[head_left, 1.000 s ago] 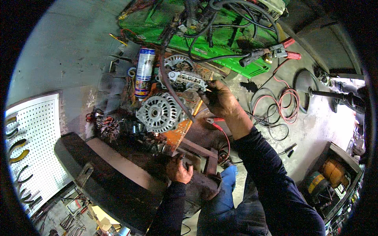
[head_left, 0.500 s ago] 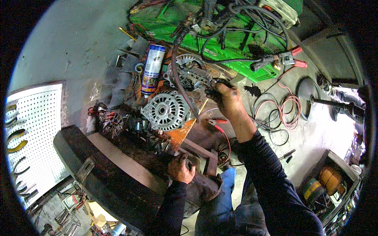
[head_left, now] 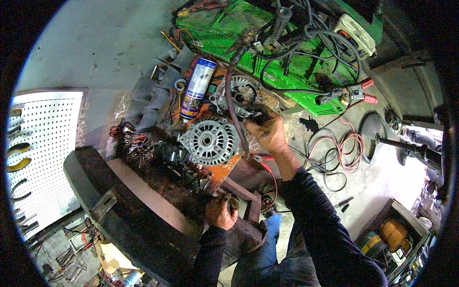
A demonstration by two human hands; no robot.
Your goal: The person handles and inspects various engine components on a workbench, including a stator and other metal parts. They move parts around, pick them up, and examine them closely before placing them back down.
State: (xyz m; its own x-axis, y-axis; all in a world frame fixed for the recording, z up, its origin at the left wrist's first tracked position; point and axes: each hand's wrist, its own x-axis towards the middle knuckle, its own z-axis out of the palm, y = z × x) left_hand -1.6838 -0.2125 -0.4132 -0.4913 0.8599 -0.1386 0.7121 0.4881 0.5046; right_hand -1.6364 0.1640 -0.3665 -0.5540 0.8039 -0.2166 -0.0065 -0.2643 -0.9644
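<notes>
Head view has the right hand point(head_left: 268, 128) above the near edge of the cluttered bench, its thumb and fingers drawn together around the right end of a grey metal part point(head_left: 240, 110). That part lies directly to the left of the fingertips, pointing away from the palm, and the fingers cover its gripped end, so its full shape cannot be told. A thick dark cable point(head_left: 231, 91) hangs across the part's left stretch. Just below the part, and left of the hand, sits a silver slotted round housing point(head_left: 210, 141), well clear of the fingers; above the part is a second ring-shaped housing point(head_left: 245, 89). A blue-and-white spray can point(head_left: 197, 88) stands farther left, and some orange bench surface point(head_left: 224, 172) shows beneath the round housing. The left hand point(head_left: 221, 213) is lower down, well apart from the metal part, its fingers curled inward close to a dark steel frame point(head_left: 241, 189); whether it pinches anything cannot be told. To the right of the right hand, red and black cables point(head_left: 334, 150) lie looped on the floor point(head_left: 368, 177).
</notes>
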